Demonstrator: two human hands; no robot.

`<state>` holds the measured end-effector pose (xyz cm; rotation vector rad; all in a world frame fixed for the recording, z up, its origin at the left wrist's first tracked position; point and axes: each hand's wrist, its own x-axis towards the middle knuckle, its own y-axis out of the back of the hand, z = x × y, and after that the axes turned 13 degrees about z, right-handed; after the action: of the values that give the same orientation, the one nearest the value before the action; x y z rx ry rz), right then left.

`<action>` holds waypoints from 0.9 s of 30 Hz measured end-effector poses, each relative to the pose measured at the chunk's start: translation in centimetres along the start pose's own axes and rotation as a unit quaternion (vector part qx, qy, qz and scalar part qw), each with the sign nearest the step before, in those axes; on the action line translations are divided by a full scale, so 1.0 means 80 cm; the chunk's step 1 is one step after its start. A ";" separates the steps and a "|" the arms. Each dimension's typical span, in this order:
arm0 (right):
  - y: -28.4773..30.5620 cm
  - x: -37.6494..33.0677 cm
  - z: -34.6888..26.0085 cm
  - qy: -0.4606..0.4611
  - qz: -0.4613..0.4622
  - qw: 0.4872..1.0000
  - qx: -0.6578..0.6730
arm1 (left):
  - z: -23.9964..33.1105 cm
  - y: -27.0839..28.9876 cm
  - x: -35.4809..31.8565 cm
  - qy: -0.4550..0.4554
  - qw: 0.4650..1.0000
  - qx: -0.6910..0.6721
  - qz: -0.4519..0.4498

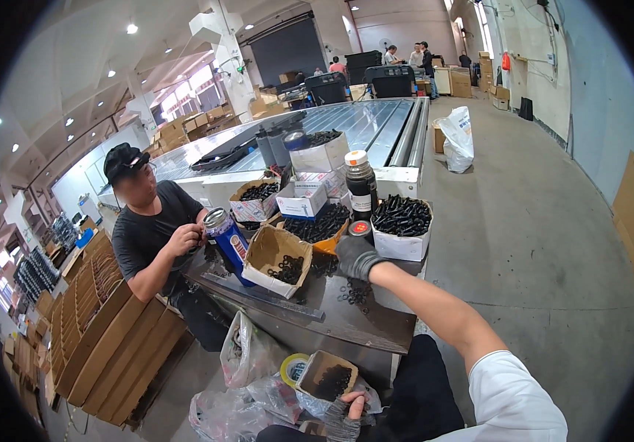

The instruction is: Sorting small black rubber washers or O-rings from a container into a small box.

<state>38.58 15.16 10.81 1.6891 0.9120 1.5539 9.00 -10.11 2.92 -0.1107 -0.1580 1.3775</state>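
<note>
My right hand, in a dark grey glove, reaches over the table beside a small dark jar with a red lid and the orange bin of small black parts. Its fingertips are hidden. Loose black rings lie on the table just below it. Low down, my left hand, in a glove with bare fingertips, is closed at the near edge of a cardboard box holding tiny black parts. What its fingers hold, if anything, is too small to make out.
A cut-open carton with black rings, a blue can, a white box of black parts and a dark bottle crowd the table. A co-worker sits at the left. Plastic bags and yellow tape lie below.
</note>
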 end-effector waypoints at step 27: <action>0.157 -0.231 -0.123 -0.047 0.113 0.846 0.520 | 0.025 -0.060 0.083 0.107 0.950 -0.285 0.073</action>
<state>28.55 -7.06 12.21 2.6487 1.7394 1.1067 14.51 -4.57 6.01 -0.7664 -0.3688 1.4228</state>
